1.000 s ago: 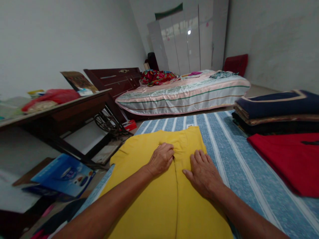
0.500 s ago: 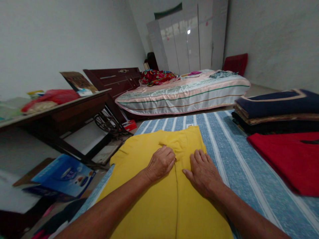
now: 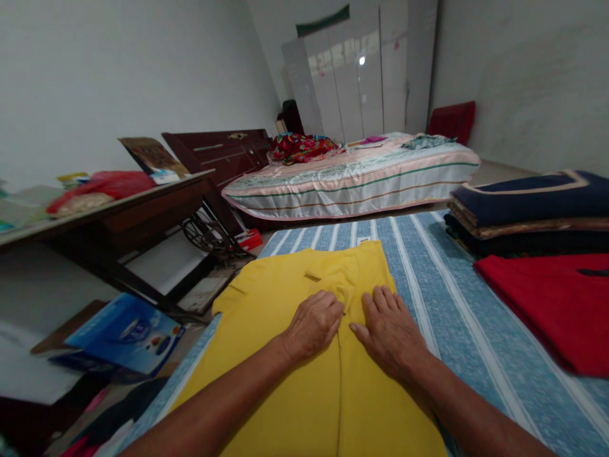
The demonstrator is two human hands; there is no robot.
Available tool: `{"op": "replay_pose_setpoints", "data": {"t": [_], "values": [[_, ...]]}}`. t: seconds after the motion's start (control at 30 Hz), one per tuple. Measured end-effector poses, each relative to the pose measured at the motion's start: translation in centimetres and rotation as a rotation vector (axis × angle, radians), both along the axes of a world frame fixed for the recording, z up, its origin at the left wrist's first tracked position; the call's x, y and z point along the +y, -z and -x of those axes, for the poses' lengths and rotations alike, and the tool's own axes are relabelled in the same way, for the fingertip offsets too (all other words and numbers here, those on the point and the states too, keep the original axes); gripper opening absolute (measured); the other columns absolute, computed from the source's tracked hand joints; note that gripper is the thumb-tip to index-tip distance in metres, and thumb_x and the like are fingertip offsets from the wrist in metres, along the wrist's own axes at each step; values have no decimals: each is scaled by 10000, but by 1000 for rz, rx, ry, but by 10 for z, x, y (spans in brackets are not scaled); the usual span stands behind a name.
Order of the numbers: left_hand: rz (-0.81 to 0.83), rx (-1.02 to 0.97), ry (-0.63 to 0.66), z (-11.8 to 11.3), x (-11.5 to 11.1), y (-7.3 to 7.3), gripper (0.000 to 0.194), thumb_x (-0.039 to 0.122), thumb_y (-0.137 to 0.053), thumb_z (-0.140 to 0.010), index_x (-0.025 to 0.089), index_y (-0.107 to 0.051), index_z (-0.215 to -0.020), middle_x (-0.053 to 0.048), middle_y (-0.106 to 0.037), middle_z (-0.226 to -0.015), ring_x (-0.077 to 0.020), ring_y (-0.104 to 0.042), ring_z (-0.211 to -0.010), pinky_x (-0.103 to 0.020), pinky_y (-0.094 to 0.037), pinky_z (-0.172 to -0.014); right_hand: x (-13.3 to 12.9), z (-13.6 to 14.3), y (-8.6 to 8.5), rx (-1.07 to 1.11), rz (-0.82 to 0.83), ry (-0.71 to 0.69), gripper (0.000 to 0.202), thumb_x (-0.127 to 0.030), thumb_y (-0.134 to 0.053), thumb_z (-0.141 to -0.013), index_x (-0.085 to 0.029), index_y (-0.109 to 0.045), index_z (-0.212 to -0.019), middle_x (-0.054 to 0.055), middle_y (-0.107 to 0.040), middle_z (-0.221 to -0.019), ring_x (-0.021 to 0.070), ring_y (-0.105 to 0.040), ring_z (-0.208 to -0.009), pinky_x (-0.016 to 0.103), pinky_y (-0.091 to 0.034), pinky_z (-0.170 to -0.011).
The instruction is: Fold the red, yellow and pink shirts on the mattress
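Note:
A yellow shirt (image 3: 280, 304) lies spread on a blue-and-white striped cloth (image 3: 457, 304). One side of it is folded over, and the fold's edge runs lengthwise down the middle. My left hand (image 3: 314, 322) is closed at that edge, its curled fingers gripping the fabric near the upper part; the fingertips are hidden. Flat on the folded strip to the right rests my right hand (image 3: 390, 327), fingers stretched out and thumb apart. Bunched fabric shows just beyond my left hand.
To the right sit a red folded garment (image 3: 552, 311) and a stack of folded dark clothes (image 3: 533, 206). A desk (image 3: 157, 197) and a blue box (image 3: 128, 336) are on the left. A bed (image 3: 352, 184) stands beyond, before a wardrobe (image 3: 352, 82).
My left hand has slid slightly right and toward me along the fold's edge. My right hand keeps nearly the same place on the shirt.

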State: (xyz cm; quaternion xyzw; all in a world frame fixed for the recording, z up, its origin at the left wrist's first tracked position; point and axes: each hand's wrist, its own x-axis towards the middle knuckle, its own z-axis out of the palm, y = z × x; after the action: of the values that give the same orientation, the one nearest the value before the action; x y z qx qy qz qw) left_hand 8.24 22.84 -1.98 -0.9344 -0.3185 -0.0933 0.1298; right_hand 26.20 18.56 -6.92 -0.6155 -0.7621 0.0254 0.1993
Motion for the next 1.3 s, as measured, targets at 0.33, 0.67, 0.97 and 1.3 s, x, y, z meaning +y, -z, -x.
{"op": "replay_pose_setpoints", "data": {"t": [0.33,0.67,0.97,1.3], "values": [[79,-130,78,3,-13,12,207,159,-399,-902,178,-557,-769,-54,-576,-773,-159,-509,-713,-292,-446,-686,-4,13,-2,51,-98,-329,418,-233,-382,-927,-104,-493,-1310,167,-461,-1393,276,-352,-1327,468,-264,-1084],[28,9,-189,31,-10,0,68,133,-506,-793,190,-532,-821,-55,-569,-864,-198,-509,-815,-323,-442,-741,-8,12,-8,90,-18,-317,321,-239,-420,-910,-137,-557,-1181,134,-530,-1298,269,-431,-1243,449,-292,-1062],[61,-44,-258,30,-1,-3,167,102,-464,-801,184,-583,-884,-47,-605,-802,-184,-549,-765,-295,-432,-690,-8,10,-13,148,-9,-321,232,-218,-448,-890,-178,-577,-1079,96,-569,-1183,238,-477,-1142,408,-324,-1013],[776,-908,-707,31,-5,2,351,210,-599,-629,153,-540,-971,86,-495,-553,-80,-431,-450,-199,-303,-439,-7,9,-14,174,-16,-327,169,-201,-463,-877,-186,-578,-1001,86,-574,-1104,219,-496,-1049,373,-349,-948]]}}
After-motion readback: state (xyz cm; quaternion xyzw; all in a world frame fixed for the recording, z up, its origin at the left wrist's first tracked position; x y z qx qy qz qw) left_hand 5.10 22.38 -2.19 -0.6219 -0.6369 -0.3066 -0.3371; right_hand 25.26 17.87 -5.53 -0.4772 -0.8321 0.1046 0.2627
